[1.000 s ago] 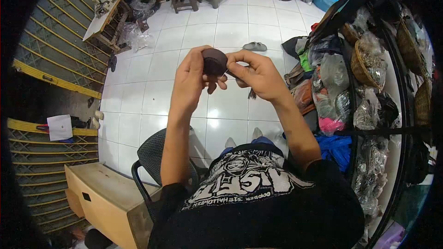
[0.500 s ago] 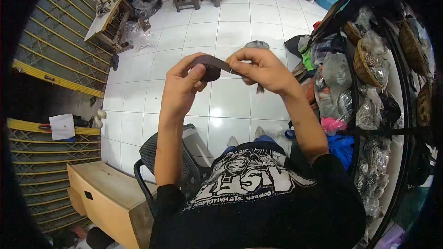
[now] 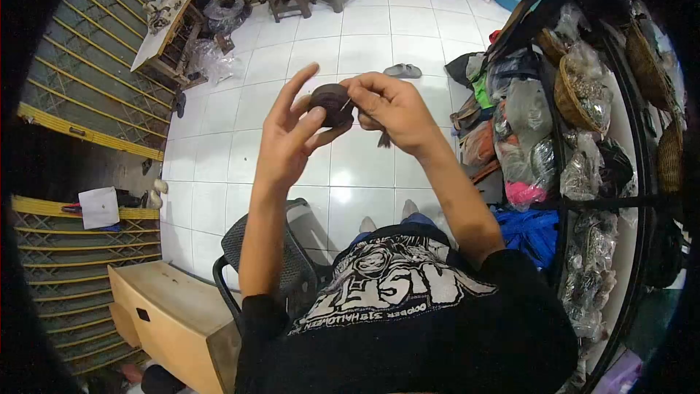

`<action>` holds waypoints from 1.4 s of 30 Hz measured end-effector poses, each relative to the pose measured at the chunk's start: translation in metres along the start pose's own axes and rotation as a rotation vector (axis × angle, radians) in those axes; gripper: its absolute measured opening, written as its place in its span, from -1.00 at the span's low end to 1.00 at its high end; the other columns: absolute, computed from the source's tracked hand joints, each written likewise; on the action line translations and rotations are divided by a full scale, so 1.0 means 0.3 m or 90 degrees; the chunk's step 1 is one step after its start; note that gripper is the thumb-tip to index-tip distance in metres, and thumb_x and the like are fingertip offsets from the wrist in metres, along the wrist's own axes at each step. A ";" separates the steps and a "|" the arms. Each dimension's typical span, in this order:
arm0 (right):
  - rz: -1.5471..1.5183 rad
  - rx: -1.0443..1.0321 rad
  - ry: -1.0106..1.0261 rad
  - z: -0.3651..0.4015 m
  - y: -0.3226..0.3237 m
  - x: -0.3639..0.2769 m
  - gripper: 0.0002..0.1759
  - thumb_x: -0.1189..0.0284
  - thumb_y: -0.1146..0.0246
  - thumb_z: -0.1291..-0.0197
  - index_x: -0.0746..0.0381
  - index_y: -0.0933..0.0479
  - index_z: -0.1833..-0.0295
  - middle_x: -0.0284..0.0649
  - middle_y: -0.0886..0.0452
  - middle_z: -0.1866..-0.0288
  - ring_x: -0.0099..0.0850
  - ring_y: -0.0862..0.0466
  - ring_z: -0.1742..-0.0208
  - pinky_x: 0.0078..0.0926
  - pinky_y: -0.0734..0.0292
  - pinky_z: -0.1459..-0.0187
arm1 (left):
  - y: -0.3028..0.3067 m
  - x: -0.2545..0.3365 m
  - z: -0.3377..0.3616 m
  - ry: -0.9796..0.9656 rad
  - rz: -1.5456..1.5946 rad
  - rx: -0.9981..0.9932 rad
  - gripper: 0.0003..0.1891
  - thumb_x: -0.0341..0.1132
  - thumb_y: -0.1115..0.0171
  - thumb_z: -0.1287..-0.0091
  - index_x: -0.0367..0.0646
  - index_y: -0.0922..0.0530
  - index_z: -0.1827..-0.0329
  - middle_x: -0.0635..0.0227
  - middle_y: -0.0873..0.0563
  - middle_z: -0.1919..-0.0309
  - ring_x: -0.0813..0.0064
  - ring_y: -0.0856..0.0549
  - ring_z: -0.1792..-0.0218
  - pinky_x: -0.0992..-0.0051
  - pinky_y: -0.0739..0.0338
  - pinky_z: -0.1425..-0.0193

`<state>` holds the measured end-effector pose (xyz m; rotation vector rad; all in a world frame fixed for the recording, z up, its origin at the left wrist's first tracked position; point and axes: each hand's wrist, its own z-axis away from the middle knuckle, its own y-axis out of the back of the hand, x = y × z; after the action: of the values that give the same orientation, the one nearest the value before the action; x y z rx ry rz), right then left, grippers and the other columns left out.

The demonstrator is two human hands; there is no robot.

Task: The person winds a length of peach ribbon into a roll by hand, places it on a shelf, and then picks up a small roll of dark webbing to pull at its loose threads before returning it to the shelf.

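Note:
A roll of dark brown ribbon-like strap (image 3: 329,107) is held up over the tiled floor, wound in flat layers. My left hand (image 3: 284,138) grips it from the left, the thumb on its near face and lower fingers beneath, while the index finger sticks up clear of it. On the roll's right edge, my right hand (image 3: 396,111) pinches with thumb and index finger where the strap comes off. A thin pale sliver shows by those fingertips. Below the right hand dangles a frayed dark end (image 3: 384,140).
A black mesh chair (image 3: 273,241) stands at lower left, beside a wooden desk (image 3: 175,306). Shelving with baskets (image 3: 576,98) and plastic-wrapped goods lines the right side. Bagged items (image 3: 521,124) pile beside it. Grey sandals (image 3: 403,71) lie on the tiles ahead.
My right hand has moved left, closing onto the roll; the strap stretch between the hands has shortened. My left index finger has lifted off the roll.

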<state>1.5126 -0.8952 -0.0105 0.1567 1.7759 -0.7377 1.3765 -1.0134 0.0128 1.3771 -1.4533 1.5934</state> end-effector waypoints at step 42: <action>0.133 0.048 0.220 -0.012 -0.131 -0.053 -0.70 0.29 -0.18 -0.37 0.33 -0.52 0.02 -0.25 -0.59 -0.08 -0.60 -0.53 0.17 -0.64 -0.47 0.16 | -0.031 0.030 0.000 -0.257 -0.018 0.036 -0.46 -0.52 -0.15 -0.33 -0.15 -0.20 -0.36 0.13 -0.54 -0.03 0.42 -0.61 -0.03 0.50 -0.60 -0.03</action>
<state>1.4972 -0.9204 0.0202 0.5386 2.0198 -0.6539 1.3822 -1.0131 0.0243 1.8217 -1.6118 1.4002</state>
